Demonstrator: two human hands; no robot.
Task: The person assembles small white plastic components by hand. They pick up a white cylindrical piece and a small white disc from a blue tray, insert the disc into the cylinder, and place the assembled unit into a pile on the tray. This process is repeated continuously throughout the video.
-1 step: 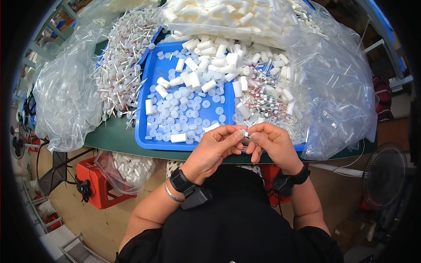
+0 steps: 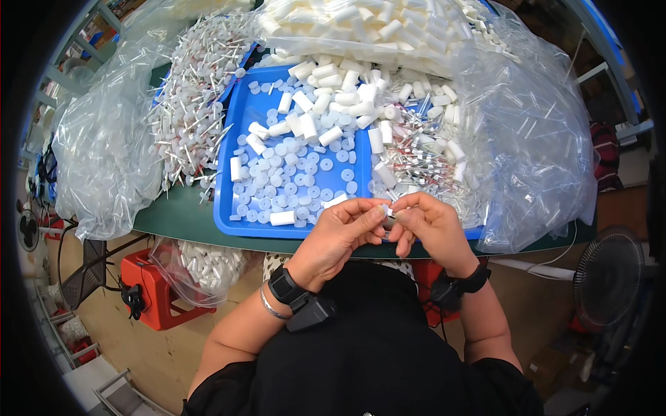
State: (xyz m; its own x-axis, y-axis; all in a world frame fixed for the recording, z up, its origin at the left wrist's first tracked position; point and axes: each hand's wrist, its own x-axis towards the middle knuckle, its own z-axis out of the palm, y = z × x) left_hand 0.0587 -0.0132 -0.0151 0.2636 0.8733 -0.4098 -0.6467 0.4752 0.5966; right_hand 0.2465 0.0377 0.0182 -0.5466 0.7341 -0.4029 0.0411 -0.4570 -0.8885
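Note:
My left hand [image 2: 341, 232] and my right hand [image 2: 431, 227] meet over the near edge of a blue tray [image 2: 223, 201]. Between the thumb and fingers of my left hand is a small whitish plastic piece [image 2: 386, 209], mostly covered. The fingertips of my right hand pinch close against it; what they grip is hidden. In the tray beyond lie many translucent round discs with centre holes [image 2: 290, 188] and white foam-like cylinders [image 2: 307, 127]. Thin metal-and-red pins [image 2: 423, 164] are heaped to the right, just past my right hand.
Assembled pins with discs [image 2: 191, 97] pile up at the left. A clear bag of white cylinders [image 2: 368, 28] lies at the back. Plastic bags flank the green table [image 2: 173, 218]. A red stool [image 2: 149, 291] stands below left, a fan [image 2: 608, 277] at right.

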